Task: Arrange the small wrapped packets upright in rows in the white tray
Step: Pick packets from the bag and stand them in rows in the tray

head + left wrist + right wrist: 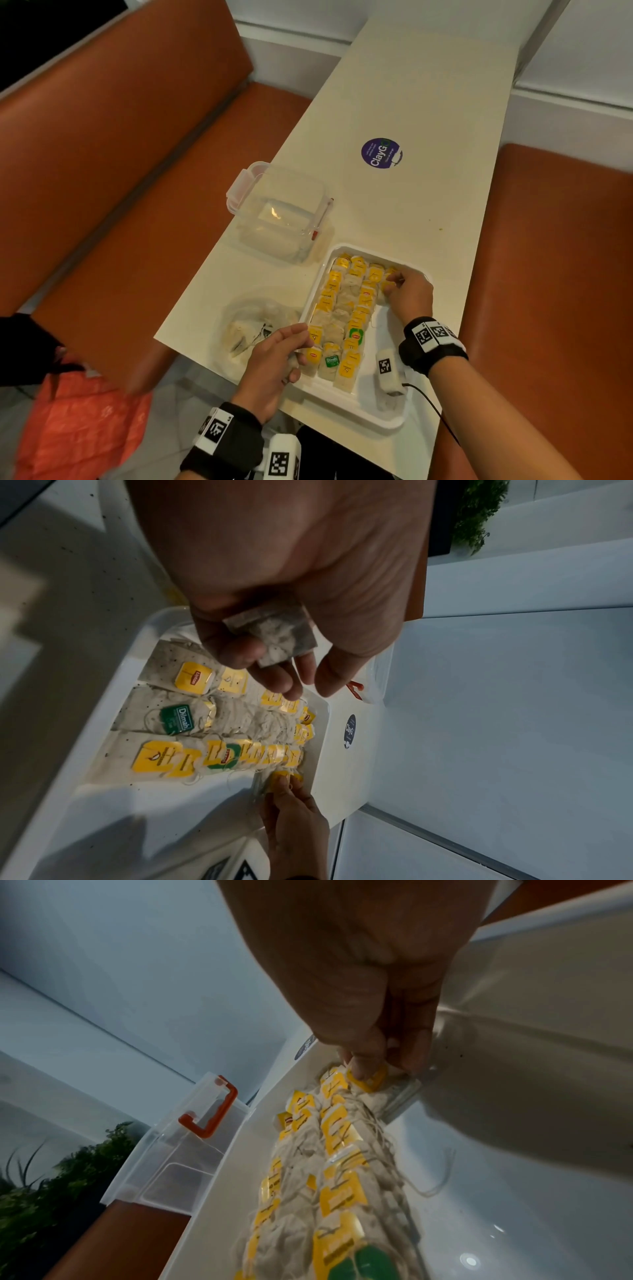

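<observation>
The white tray (342, 394) lies on the table's near end with rows of tea-bag packets (342, 308), most with yellow tags, two with green. My left hand (274, 359) hovers at the tray's near left edge; its curled fingers hold a plain tea bag (277, 637) against the palm. My right hand (407, 294) is at the tray's far right corner, where thumb and fingers (363, 1064) pinch a yellow-tagged packet (369, 1081) at the end of a short fourth row. The tray's right part is bare.
A clear lidded plastic box (277, 216) with an orange handle (209, 1110) stands just beyond the tray on the left. A clear plastic bag (250, 329) with more tea bags lies left of the tray. Orange benches (548, 274) flank the table. A purple sticker (382, 153) is farther up.
</observation>
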{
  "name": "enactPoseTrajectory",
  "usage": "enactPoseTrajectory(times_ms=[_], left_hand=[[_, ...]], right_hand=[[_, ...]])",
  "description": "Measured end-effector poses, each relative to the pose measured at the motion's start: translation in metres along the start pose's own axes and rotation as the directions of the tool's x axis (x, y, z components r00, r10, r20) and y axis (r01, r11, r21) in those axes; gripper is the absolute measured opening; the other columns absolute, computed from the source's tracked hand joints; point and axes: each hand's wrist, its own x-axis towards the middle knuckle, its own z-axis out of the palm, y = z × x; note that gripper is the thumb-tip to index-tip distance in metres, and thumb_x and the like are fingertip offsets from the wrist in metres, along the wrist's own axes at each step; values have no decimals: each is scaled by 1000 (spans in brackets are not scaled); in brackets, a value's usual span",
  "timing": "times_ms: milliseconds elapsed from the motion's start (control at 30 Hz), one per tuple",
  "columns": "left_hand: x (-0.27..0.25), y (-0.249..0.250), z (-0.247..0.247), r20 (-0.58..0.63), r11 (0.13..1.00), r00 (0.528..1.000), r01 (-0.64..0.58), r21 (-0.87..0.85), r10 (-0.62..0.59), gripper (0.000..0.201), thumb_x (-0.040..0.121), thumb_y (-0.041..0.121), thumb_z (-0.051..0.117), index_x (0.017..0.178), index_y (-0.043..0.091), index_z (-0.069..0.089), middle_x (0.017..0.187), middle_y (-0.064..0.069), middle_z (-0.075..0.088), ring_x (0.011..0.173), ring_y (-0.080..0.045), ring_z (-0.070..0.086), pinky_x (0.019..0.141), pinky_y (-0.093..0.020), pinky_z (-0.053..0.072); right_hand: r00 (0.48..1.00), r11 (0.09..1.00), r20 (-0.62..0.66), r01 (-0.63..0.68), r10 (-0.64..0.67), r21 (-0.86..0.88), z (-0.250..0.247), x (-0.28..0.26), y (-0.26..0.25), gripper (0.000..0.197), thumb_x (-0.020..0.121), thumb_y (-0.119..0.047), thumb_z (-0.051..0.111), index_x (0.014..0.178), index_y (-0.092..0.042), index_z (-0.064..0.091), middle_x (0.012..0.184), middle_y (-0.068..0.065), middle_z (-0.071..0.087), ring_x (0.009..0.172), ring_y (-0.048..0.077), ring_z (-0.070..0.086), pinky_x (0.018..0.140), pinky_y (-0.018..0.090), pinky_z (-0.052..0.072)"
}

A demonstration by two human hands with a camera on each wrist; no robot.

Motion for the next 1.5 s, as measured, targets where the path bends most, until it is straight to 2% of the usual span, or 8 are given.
enactPoseTrajectory(times_ms=[267,433,633,767,933,1033,1233,1500], left_hand=[[-8,3,17,32,997,999,28,-77,-26,47,96,42,69,124,4,68,99,-13,71,66,-17,57,50,-28,35],[-11,11,36,115,986,992,64,-153,-46,59,101,55,56,134,7,63,112,-14,74,83,-22,68,64,-36,46],[-20,18,49,257,984,965,90,-156,-47,71,102,66,41,139,10,64,132,-20,71,126,-37,66,114,-57,45],[-22,17,49,316,979,947,121,-166,-64,72,103,65,41,144,10,61,140,-22,66,134,-40,60,122,-60,34],[-26,20,54,332,972,941,139,-190,-70,78,103,69,32,142,8,59,139,-20,67,129,-37,65,119,-54,40],[-23,15,52,317,977,947,116,-178,-55,68,103,60,46,137,3,63,136,-25,67,121,-37,68,113,-52,45],[-25,14,49,310,998,951,23,-55,-5,42,89,30,74,119,0,76,106,-14,71,83,-21,65,59,-30,45],[-30,16,44,431,992,893,115,58,-129,29,94,29,77,105,3,75,96,-13,69,72,-17,57,52,-20,38]], right_hand=[[988,992,84,127,-127,1,-24,-33,-15,22,88,-12,74,106,-25,74,102,-3,69,90,14,65,77,24,43],[753,957,601,278,-269,80,-60,-92,-52,37,75,-41,91,108,-40,75,95,-14,74,70,-5,64,68,12,47],[773,916,516,399,-368,55,-64,-126,-65,55,65,-49,94,113,-49,68,99,-16,66,79,-10,56,70,14,42],[752,896,511,436,-417,90,-68,-128,-69,50,64,-44,94,104,-56,68,99,-18,67,90,-12,58,73,13,45],[714,886,540,440,-445,148,-66,-128,-64,27,69,-37,94,91,-36,79,99,-14,67,84,1,70,82,32,60],[726,878,508,454,-464,153,-70,-126,-60,18,72,-37,93,80,-40,77,93,-16,68,83,3,63,72,21,52],[744,849,417,406,-522,339,-82,-120,-50,22,70,-21,95,78,-35,79,98,-11,70,80,13,64,69,18,49],[778,796,291,400,-557,454,-90,-126,-39,20,69,-12,94,77,-26,83,104,-11,72,91,18,71,78,26,57]])
